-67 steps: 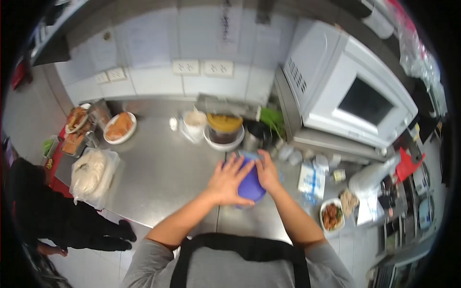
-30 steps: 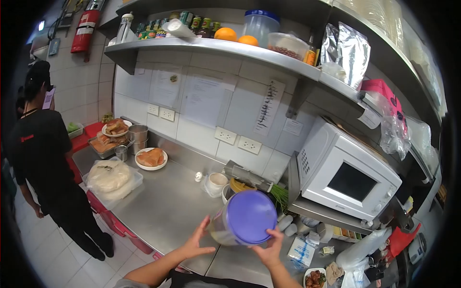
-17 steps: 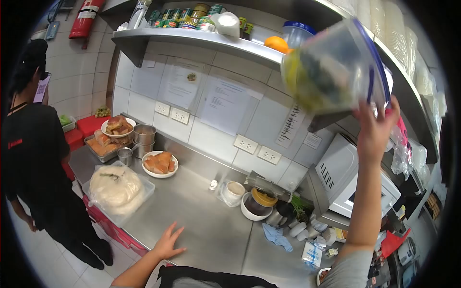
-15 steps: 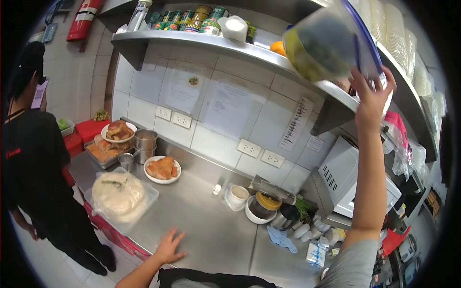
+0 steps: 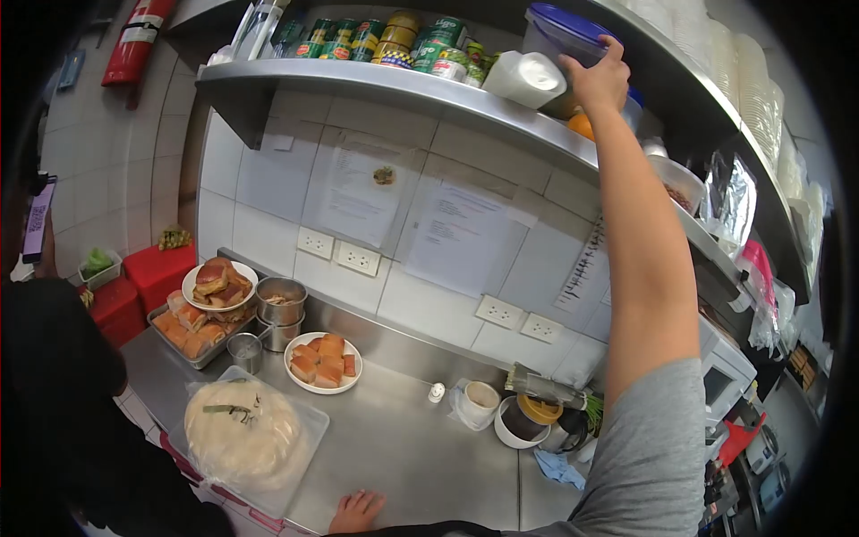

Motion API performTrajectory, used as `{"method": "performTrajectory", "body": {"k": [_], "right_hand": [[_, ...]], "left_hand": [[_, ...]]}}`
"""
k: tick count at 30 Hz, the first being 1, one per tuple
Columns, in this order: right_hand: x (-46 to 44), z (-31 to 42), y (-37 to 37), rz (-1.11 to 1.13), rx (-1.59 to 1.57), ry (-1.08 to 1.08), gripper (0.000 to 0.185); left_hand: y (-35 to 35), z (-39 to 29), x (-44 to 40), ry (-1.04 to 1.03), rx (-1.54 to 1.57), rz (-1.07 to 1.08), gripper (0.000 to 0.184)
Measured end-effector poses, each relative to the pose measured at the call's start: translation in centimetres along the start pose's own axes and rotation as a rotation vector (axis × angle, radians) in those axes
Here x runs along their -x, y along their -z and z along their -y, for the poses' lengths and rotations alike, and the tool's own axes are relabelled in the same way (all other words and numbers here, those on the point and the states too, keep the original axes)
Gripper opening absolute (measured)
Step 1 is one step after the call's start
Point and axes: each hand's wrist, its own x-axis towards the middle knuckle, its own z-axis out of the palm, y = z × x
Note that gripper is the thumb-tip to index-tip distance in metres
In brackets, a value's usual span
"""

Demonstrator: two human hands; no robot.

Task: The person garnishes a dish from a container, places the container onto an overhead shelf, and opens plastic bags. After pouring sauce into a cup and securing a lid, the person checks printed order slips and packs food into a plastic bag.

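Note:
Up on the steel shelf, my right hand (image 5: pixel 601 79) grips the near corner of a clear plastic container (image 5: pixel 565 34) with a blue lid. Its thumb is on the side and its fingers are at the lid edge. Just left of it stand a white tub (image 5: pixel 528 79) and several food cans (image 5: pixel 438 43). An orange fruit (image 5: pixel 582 125) lies below my wrist. My left hand (image 5: pixel 358 512) lies on the steel counter (image 5: pixel 403 447) with its fingers out, holding nothing. Near it is a clear tray holding a plastic-wrapped pale round mass (image 5: pixel 242 434).
A white bowl of bread-like pieces (image 5: pixel 323 362), a heaped plate (image 5: pixel 219 285) and steel pots (image 5: pixel 280 302) stand at the back left. A small white shaker (image 5: pixel 436 393) and a yellow-topped container (image 5: pixel 539 410) line the wall. A person in black (image 5: pixel 80 403) stands at left.
My right hand has moved left and brought the blue-lidded container from the air onto the shelf. The view has shifted. My left hand still lies on the counter.

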Motion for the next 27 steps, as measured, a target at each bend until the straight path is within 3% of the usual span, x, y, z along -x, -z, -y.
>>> {"method": "performTrajectory", "body": {"k": [5, 8, 10, 11, 14, 17, 20, 21, 23, 25, 26, 27], "right_hand": [[0.8, -0.7, -4.2, -0.107, 0.373, 0.212, 0.055], [0.5, -2.7, -6.1, 0.078, 0.41, 0.354, 0.046], [-0.3, -4.2, -7.6, 0.218, 0.234, 0.422, 0.047], [-3.6, -7.6, -11.8, 0.3, 0.199, 0.53, 0.047], [-3.0, -7.5, -13.3, 0.269, 0.221, 0.738, 0.045], [-0.2, -4.2, -9.2, 0.308, 0.383, 0.568, 0.044], [1.6, -1.8, -4.9, 0.347, 0.552, 0.374, 0.044], [0.1, -2.0, -5.6, 0.318, 0.583, 0.302, 0.043], [2.2, -1.4, -3.4, -0.16, 0.173, 0.482, 0.045], [4.9, -1.1, -1.4, -0.421, 0.025, 0.574, 0.028], [6.3, -1.4, -0.3, -0.53, -0.02, 0.615, 0.029], [7.6, -2.5, 1.3, -0.44, -0.174, 0.7, 0.032]], "left_hand": [[-2.4, 1.7, 0.1, 0.014, 0.057, 0.034, 0.053], [-2.3, 1.8, 0.2, 0.018, 0.109, 0.046, 0.054], [-2.7, 2.2, 0.4, 0.001, 0.084, 0.058, 0.054], [-2.9, 2.3, 0.3, -0.012, 0.073, 0.062, 0.055], [-2.8, 1.4, -0.2, 0.086, 0.147, 0.261, 0.05], [-5.4, 1.6, 1.1, 0.002, -0.001, -0.046, 0.044], [-2.6, 1.4, 0.2, 0.031, 0.076, 0.031, 0.06], [-1.0, 0.7, 0.0, 0.041, 0.111, -0.004, 0.061], [2.0, -1.3, -0.5, 0.036, 0.181, -0.056, 0.065], [3.3, -2.3, -0.6, 0.045, 0.171, -0.078, 0.066], [3.6, -2.8, -0.6, 0.053, 0.168, -0.094, 0.066], [3.6, -3.2, -0.5, 0.05, 0.16, -0.109, 0.066]]}}
